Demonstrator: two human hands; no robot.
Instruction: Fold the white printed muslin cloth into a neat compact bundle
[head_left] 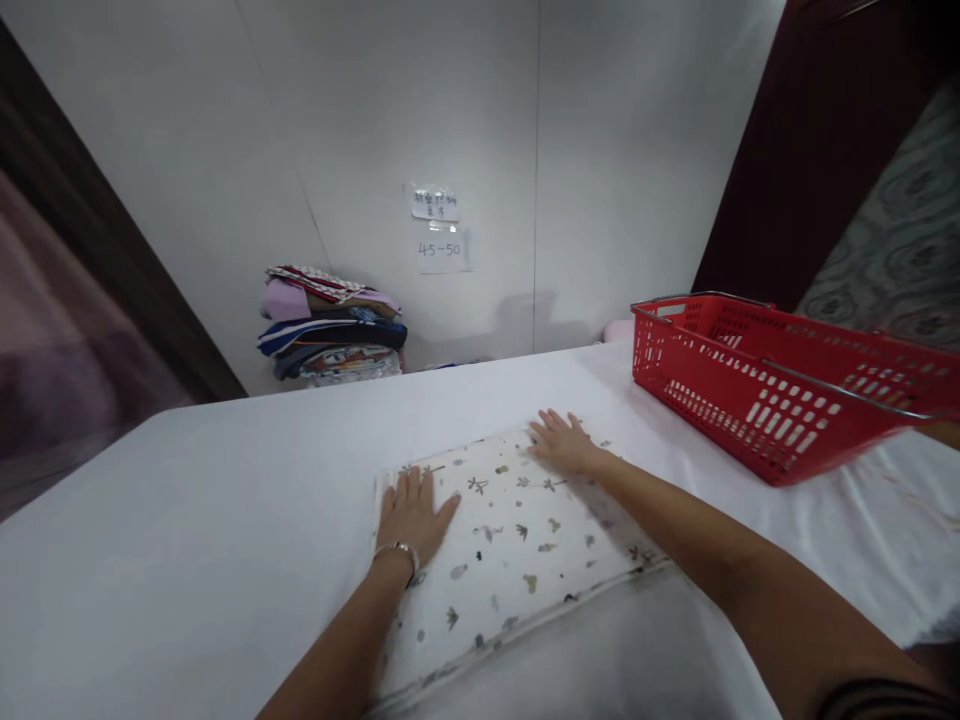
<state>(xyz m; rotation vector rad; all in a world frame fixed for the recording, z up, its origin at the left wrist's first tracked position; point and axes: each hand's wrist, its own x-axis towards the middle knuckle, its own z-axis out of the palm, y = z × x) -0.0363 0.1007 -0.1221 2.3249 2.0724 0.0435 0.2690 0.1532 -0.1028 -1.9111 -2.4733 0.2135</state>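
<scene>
On the white-covered bench lies a folded cloth, white with small plant prints. Right of the cloth stands a red plastic basket. Beyond the cloth, against the pale wall, sits a stack of folded clothes, with paper notes reading "45-50". Both the left hand and right hand press flat on the cloth, fingers spread, grasping nothing.
</scene>
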